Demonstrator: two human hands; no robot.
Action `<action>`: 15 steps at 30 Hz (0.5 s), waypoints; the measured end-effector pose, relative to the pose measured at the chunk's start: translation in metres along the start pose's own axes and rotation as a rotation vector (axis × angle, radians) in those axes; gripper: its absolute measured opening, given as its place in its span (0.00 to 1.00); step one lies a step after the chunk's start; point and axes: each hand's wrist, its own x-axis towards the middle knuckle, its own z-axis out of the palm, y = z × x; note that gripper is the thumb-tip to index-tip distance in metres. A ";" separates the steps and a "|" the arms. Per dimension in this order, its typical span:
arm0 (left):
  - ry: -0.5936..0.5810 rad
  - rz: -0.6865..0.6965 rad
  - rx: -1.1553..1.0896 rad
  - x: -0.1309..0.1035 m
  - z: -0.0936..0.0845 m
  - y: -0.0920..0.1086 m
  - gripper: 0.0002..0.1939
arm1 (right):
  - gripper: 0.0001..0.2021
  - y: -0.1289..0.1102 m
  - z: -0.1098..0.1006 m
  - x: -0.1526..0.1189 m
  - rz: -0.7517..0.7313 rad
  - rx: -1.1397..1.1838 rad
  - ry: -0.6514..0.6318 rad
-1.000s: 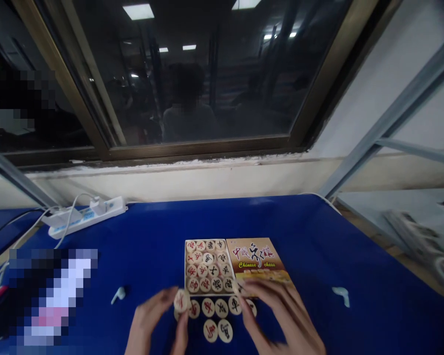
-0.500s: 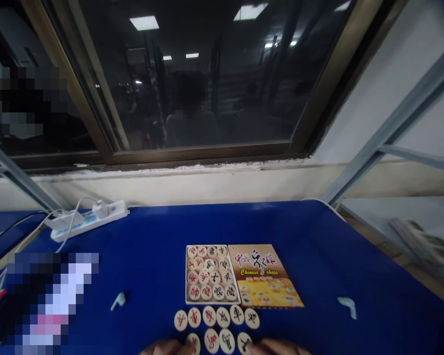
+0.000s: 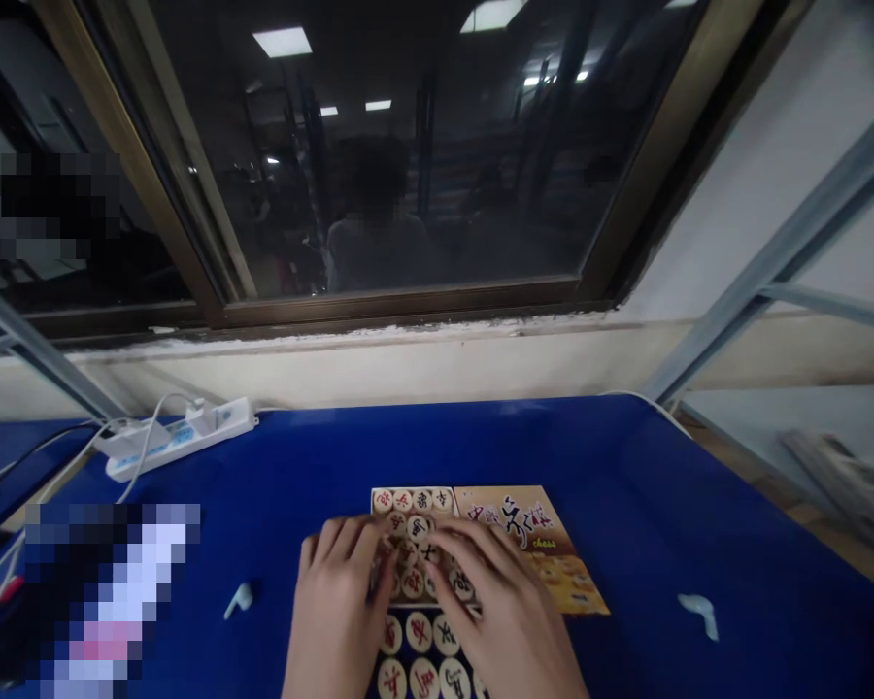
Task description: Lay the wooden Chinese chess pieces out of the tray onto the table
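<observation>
Two hands reach forward over a blue counter [image 3: 626, 466], both laid across an open box [image 3: 417, 501] of round wooden chess pieces. The left hand [image 3: 339, 602] lies palm down on the box's left side, its fingers [image 3: 350, 539] spread flat over the pieces and gripping nothing that shows. The right hand [image 3: 502, 612] covers the box's near right part, fingers [image 3: 455, 549] stretched onto the pieces; whether they pinch one cannot be told. The far row of pieces in the box remains uncovered, marked in red and black. Loose pieces [image 3: 417, 652] lie in rows on the counter just in front of the box, between the two hands. The lid [image 3: 546, 544], printed with red and black characters, lies flat, touching the box's right side. A small pale clip [image 3: 237, 600] rests well to the left, another [image 3: 699, 612] well to the right. A white power strip [image 3: 182, 437] sits at the far left edge, below a dark window [image 3: 408, 155].
</observation>
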 end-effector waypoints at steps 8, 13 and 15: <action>-0.067 -0.035 0.045 0.012 0.020 0.003 0.10 | 0.11 0.002 0.024 0.014 0.065 0.025 -0.082; -0.064 -0.019 0.009 0.013 0.024 0.001 0.10 | 0.08 0.002 0.025 0.014 0.062 0.046 -0.020; -0.033 0.000 -0.014 0.013 0.019 0.001 0.10 | 0.07 0.002 0.019 0.014 0.055 0.067 0.027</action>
